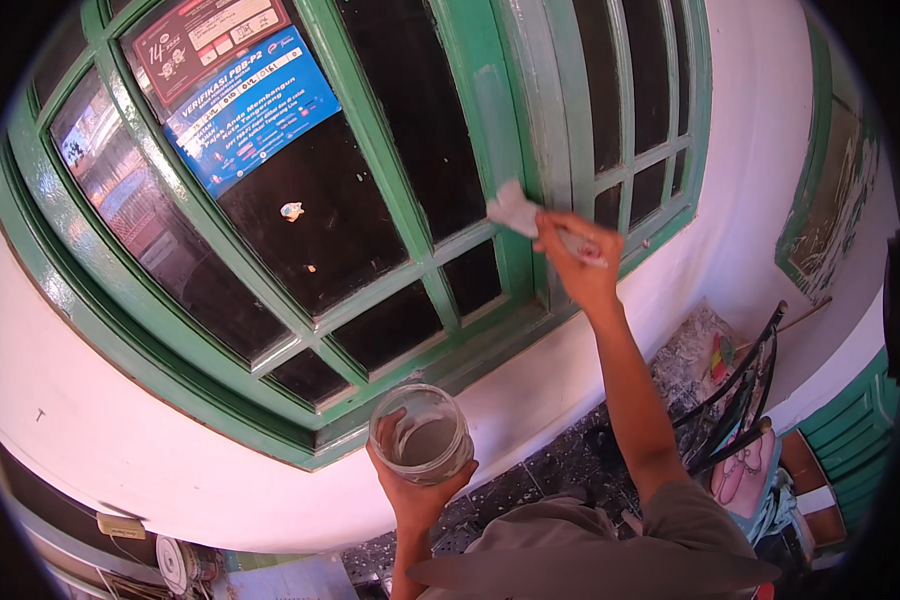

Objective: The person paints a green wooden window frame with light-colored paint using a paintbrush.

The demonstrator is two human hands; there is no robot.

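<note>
My right hand (578,258) is closed around the handle of a paintbrush (515,210). The brush's bristles, coated in grey paint, touch or nearly touch the green upright of the window frame (510,130). A streak of grey paint runs up that upright above the brush. Lower down, my left hand (415,495) grips a clear round jar (420,430) from below and the side. Grey paint lies inside the jar, and its walls are smeared. The jar stands in front of the window's bottom edge.
Blue and maroon stickers (260,110) cover part of a dark pane. A second window section (635,160) meets this one at the right. White wall (510,410) runs beneath. Black metal bars (740,390) and a pink item (745,470) stand low right, above a paint-spotted dark tiled floor (505,495).
</note>
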